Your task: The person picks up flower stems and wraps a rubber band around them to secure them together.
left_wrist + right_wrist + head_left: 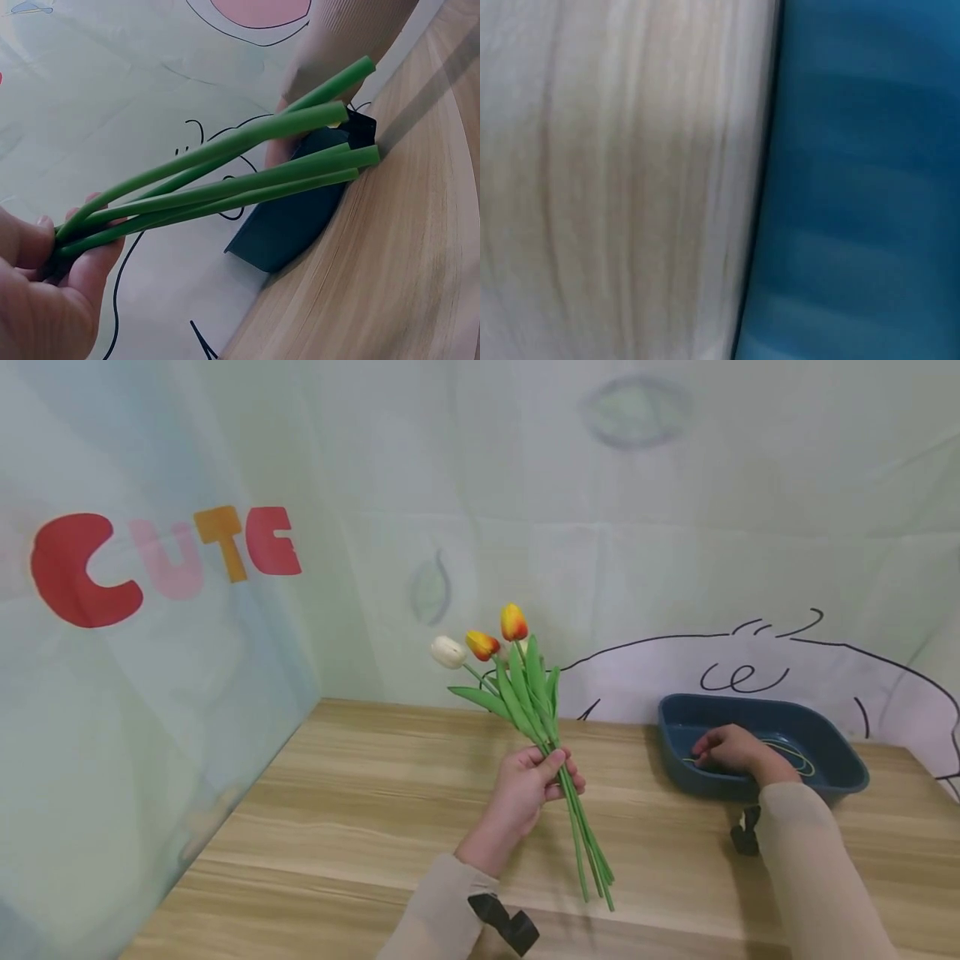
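My left hand (528, 789) grips a bunch of artificial tulips (528, 697) by the stems, just below the leaves. Orange-yellow and white blooms point up and away, while the bare stem ends slant down to the right over the table. The left wrist view shows these green stems (247, 141) spreading out from between thumb and fingers. My right hand (738, 753) reaches into a dark blue basin (716, 785), fingers bent downward. Thin yellowish loops (807, 763) lie inside, on both sides of that hand. Whether its fingertips pinch a loop I cannot tell.
The wood-grain table (360, 785) carries the basin at its back right. Behind it hangs a pale printed cloth (375, 460) with a line drawing and colourful letters. In the right wrist view the basin's blue wall (862, 195) stands beside the tabletop.
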Demonstrator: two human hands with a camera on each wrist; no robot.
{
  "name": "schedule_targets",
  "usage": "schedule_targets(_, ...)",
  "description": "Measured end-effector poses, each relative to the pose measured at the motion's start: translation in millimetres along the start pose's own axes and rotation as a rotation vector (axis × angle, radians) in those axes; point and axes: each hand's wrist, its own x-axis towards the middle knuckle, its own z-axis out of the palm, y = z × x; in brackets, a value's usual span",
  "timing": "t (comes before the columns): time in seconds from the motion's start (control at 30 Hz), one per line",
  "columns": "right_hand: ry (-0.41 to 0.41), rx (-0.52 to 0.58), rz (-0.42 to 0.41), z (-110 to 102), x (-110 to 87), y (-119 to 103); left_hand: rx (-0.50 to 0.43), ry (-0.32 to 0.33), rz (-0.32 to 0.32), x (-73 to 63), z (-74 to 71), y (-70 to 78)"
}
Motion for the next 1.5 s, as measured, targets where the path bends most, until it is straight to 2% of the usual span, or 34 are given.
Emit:
schedule_targets(0.17, -0.027, -0.029, 0.010, -1, -1.9, 2, -0.002, -0.008, -0.009, -1.5, 0.7, -1.3)
schedule_targets(0.3, -0.033, -0.057, -0.015, -1, -5.0, 2, -0.003, -0.013, -0.009, -2.5, 1.2, -2.3)
schedule_targets(0.6, -0.024, 0.026, -0.021, -1, -13.2, 0, -0.008, -0.007, -0.014, -2.4, 2.6, -1.3)
schedule_targets(1.03, -0.008, 0.031, -0.099, -11, -25.6, -19, -0.020, -0.013, -0.023, -0.9, 0.4, 3.0)
schedule_targets(1.27, 0.081, 0.008, -0.139, -16, -36.7, -29, -0.041, -0.012, -0.018, -1.7, 1.2, 5.8)
schedule_targets(1.5, 0.201, 0.015, -0.138, -24, -53.7, -55, -0.069, 0.020, 0.001, -2.5, 1.3, 9.1)
